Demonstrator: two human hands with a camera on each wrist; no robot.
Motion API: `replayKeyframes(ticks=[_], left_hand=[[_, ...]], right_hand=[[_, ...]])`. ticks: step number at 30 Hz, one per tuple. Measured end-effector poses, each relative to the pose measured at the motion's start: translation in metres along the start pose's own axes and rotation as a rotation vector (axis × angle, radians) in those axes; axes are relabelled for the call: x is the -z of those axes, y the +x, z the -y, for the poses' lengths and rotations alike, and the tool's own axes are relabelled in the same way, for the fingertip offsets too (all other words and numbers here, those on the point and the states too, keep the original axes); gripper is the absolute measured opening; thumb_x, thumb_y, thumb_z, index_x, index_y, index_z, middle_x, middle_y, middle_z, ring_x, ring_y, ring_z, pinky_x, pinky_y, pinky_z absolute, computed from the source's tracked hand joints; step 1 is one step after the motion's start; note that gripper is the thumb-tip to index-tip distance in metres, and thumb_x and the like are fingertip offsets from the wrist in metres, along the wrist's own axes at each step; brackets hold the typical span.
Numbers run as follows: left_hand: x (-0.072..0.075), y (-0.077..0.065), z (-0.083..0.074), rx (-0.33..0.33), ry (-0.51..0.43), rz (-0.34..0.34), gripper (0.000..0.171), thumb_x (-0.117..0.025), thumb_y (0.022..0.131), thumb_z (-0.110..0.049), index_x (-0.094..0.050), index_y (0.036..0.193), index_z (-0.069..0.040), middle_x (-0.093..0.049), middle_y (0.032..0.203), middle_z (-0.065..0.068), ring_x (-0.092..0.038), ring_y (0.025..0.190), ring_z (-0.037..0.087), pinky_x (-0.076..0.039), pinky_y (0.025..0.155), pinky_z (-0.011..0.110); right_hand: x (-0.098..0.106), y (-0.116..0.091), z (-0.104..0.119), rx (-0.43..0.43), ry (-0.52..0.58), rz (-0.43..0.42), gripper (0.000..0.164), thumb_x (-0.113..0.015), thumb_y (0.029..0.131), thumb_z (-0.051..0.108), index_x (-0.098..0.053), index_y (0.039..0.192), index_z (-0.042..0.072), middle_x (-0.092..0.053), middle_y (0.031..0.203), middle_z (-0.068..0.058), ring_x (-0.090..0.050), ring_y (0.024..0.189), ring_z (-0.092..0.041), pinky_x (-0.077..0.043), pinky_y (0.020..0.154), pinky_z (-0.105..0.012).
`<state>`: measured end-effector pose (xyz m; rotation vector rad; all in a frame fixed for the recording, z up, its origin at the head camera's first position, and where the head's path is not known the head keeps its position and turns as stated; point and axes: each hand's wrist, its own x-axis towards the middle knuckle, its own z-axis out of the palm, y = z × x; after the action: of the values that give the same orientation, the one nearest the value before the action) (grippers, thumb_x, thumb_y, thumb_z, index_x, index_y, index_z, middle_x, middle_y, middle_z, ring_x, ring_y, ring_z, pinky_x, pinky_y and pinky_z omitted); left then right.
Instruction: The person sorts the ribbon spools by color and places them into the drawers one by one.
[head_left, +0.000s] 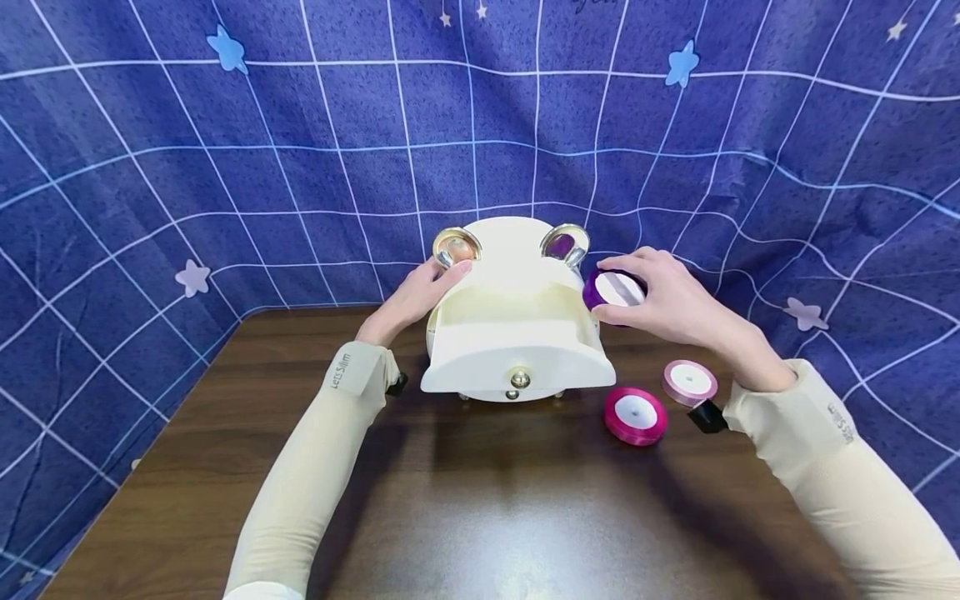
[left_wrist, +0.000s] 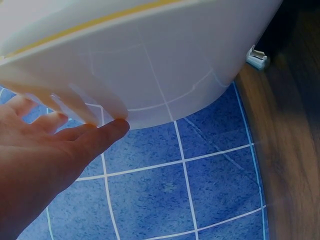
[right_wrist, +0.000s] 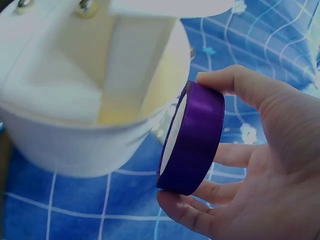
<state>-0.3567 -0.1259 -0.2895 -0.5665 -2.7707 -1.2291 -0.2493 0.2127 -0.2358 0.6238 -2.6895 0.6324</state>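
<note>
A white box (head_left: 519,371) with two gold-rimmed ears stands on the table, its upper drawer pulled out toward me. At its left side my left hand (head_left: 418,298) rests near the ear; in the left wrist view the fingertips (left_wrist: 118,127) touch the glossy white wall. My right hand (head_left: 667,293) holds a roll of purple ribbon (right_wrist: 200,137) between thumb and fingers, to the right of the box. The roll's white core face (head_left: 619,289) shows in the head view. The right wrist view has the open drawer (right_wrist: 132,60) just left of the roll.
A roll of magenta ribbon (head_left: 636,417) and a roll of pink ribbon (head_left: 689,381) lie flat on the brown wooden table (head_left: 480,508), right of the box. Behind the table hangs a blue cloth (head_left: 360,167) with white grid lines and stars.
</note>
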Motion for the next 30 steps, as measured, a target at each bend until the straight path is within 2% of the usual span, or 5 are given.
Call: replayKeyframes(ticks=[7,14,24,30], left_hand=[[0.001,0.000,-0.001,0.005,-0.014,-0.003,0.070,-0.040,0.089,-0.072,-0.052,0.133,-0.019,-0.058,0.130,0.009,-0.052,0.122,0.024,-0.042,0.104,0.045],[0.000,-0.001,0.000,0.001,-0.014,-0.006,0.068,-0.040,0.089,-0.072,-0.054,0.131,-0.020,-0.058,0.129,0.008,-0.051,0.122,0.022,-0.041,0.105,0.044],[0.000,-0.001,-0.002,0.006,-0.020,-0.005,0.068,-0.040,0.089,-0.071,-0.053,0.132,-0.020,-0.058,0.130,0.009,-0.052,0.123,0.023,-0.041,0.105,0.045],[-0.001,-0.002,-0.002,0.006,-0.011,-0.005,0.072,-0.039,0.089,-0.073,-0.051,0.136,-0.020,-0.057,0.132,0.009,-0.051,0.125,0.023,-0.040,0.106,0.045]], right_hand=[[0.004,0.005,0.029,0.097,0.020,0.019,0.054,-0.075,0.079,0.036,-0.062,0.126,0.013,-0.060,0.112,-0.015,-0.052,0.104,-0.030,-0.039,0.085,-0.041],[-0.005,0.014,0.048,0.150,0.042,0.056,0.056,-0.075,0.079,0.034,-0.062,0.128,0.011,-0.058,0.119,-0.015,-0.051,0.108,-0.029,-0.040,0.086,-0.041],[-0.021,0.025,0.066,0.171,0.069,0.084,0.057,-0.080,0.076,0.038,-0.065,0.125,0.013,-0.057,0.113,-0.011,-0.050,0.107,-0.024,-0.039,0.086,-0.036],[-0.026,0.028,0.070,0.176,0.047,0.087,0.055,-0.079,0.076,0.042,-0.066,0.123,0.015,-0.055,0.111,-0.011,-0.049,0.105,-0.025,-0.040,0.089,-0.039]])
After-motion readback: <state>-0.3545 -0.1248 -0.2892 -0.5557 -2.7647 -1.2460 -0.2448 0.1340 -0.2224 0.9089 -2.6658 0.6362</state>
